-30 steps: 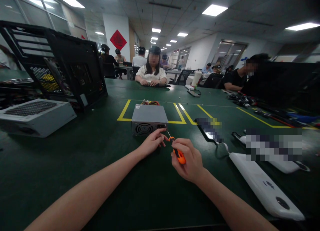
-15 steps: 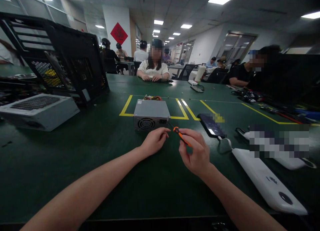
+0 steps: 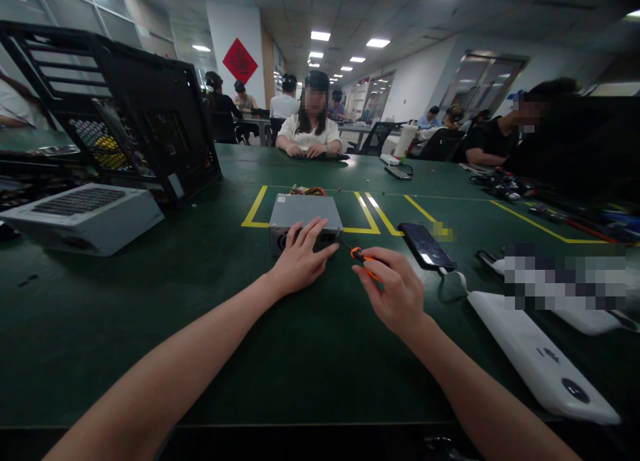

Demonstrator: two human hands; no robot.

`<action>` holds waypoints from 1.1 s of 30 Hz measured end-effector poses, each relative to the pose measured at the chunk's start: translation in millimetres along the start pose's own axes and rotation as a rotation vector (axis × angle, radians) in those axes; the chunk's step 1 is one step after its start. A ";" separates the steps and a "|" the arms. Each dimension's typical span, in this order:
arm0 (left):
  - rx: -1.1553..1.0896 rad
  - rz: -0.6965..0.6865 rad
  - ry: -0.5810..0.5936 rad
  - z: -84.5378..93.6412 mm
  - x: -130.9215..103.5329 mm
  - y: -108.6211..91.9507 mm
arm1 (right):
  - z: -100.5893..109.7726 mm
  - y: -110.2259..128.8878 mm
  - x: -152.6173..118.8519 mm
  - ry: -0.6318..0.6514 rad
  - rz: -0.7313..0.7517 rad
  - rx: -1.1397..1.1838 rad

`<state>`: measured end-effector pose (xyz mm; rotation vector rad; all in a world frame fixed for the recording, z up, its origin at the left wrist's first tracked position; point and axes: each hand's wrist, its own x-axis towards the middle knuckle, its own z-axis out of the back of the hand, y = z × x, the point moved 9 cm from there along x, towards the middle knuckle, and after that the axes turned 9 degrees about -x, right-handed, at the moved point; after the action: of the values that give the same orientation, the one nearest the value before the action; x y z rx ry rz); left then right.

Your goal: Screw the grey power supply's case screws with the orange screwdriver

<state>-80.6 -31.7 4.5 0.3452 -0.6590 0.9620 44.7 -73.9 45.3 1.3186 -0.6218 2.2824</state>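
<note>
A grey computer power supply point(image 3: 305, 211) sits on the green table, its fan side facing me and a bundle of coloured cables point(image 3: 307, 190) behind it. My left hand point(image 3: 303, 258) lies against its front and top edge with the fingers spread, covering much of the fan. In my right hand point(image 3: 395, 288) is a screwdriver point(image 3: 358, 254) with an orange and black handle, pinched between thumb and fingers. Its thin shaft points at the power supply's right front edge; whether the tip touches a screw is too small to tell.
At left stand a second power supply point(image 3: 90, 218) and an open black computer case point(image 3: 170, 141). To the right lie a phone point(image 3: 427, 244) and a white power bank point(image 3: 540, 354) joined by a cable. Yellow tape point(image 3: 373, 214) marks the table. A person point(image 3: 310, 128) sits opposite.
My left hand has moved up from in front of the power supply onto its front and top edge, fingers spreading. The screwdriver stays at the right corner in my right hand.
</note>
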 end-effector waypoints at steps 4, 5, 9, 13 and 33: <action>-0.006 -0.001 0.039 -6.1 -1.0 -0.4 | 1.3 -5.1 -0.2 -0.029 -0.059 0.032; -0.010 0.002 0.039 -6.4 -1.1 0.0 | 1.7 -5.2 0.2 -0.037 -0.064 0.041; -0.023 0.012 0.046 -7.0 -0.9 3.3 | 0.0 0.7 1.6 -0.016 -0.009 0.043; -0.018 0.002 0.064 -8.7 -1.0 5.5 | 0.9 -3.6 1.0 -0.027 -0.048 0.088; 0.007 0.029 0.035 -7.5 0.4 5.0 | 4.4 -4.7 2.3 -0.039 -0.055 0.070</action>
<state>-82.0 -24.6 -1.0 0.3250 -0.6307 0.9960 49.3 -72.3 50.1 1.3987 -0.5165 2.2578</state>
